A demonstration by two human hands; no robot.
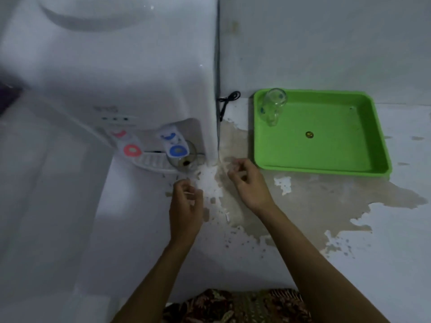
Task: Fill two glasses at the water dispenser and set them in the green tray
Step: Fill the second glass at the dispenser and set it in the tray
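A white water dispenser fills the left of the view, with a red tap and a blue tap. One clear glass stands on the drip tray under the blue tap. A second clear glass stands upright in the far left corner of the green tray on the floor to the right. My left hand hovers just in front of the glass at the tap, fingers loosely curled and holding nothing. My right hand is beside it, between dispenser and tray, also holding nothing.
The white floor has a large worn brown patch in front of the tray. A black cable runs down the wall beside the dispenser. Patterned fabric lies at the bottom edge.
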